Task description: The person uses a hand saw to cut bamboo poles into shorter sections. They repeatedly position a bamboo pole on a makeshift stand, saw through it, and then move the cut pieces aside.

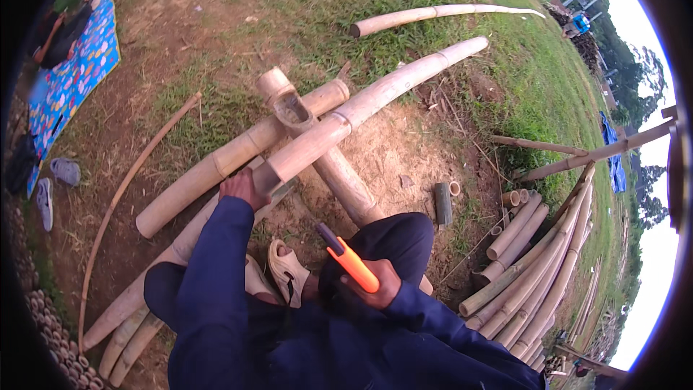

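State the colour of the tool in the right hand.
The tool is bright orange with a dark far end, seen in the head view.

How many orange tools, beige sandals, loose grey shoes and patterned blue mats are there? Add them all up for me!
Orange tool, in the right hand: 1
Beige sandals, being worn: 2
Loose grey shoes, on the ground: 2
Patterned blue mat: 1
Total: 6

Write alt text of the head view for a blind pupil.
A person's right hand holds an orange and dark tool; the left hand is at the near end of a bamboo pole. Stacked poles lie at right.
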{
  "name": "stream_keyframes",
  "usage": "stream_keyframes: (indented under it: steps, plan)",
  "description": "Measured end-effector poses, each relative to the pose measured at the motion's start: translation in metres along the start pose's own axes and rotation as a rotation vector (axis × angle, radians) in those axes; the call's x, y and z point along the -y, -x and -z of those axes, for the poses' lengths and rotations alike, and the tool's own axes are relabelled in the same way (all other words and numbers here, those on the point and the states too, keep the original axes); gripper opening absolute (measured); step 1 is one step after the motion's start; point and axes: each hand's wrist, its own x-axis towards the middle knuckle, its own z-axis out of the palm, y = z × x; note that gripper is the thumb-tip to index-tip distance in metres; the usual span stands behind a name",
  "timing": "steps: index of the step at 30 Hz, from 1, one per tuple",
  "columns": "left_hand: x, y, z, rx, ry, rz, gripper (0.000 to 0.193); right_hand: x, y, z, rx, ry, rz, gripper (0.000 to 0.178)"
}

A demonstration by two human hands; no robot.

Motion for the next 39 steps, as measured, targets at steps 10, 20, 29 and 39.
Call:
stream_keyframes:
  steps: [10,20,29,39]
  plan:
    - [0.014,0.0,0.007,0.06,0.029,-0.03,0.083,-0.013,-0.103,-0.033,-0.087,-0.008,0.096,0.027]
    - [0.027,-0.006,0.009,0.116,0.04,-0.025,0.078,-0.004,0.043,0.009,-0.019,0.071,-0.074,0.023]
    - [0.041,-0.021,0.01,0.125,0.042,-0.005,0.082,-0.018,-0.018,-0.01,-0.048,0.045,0.064,0.013]
    - [0.021,-0.024,0.015,0.126,0.084,-0.055,0.083,-0.02,-0.114,-0.033,-0.055,0.065,0.082,0.019]
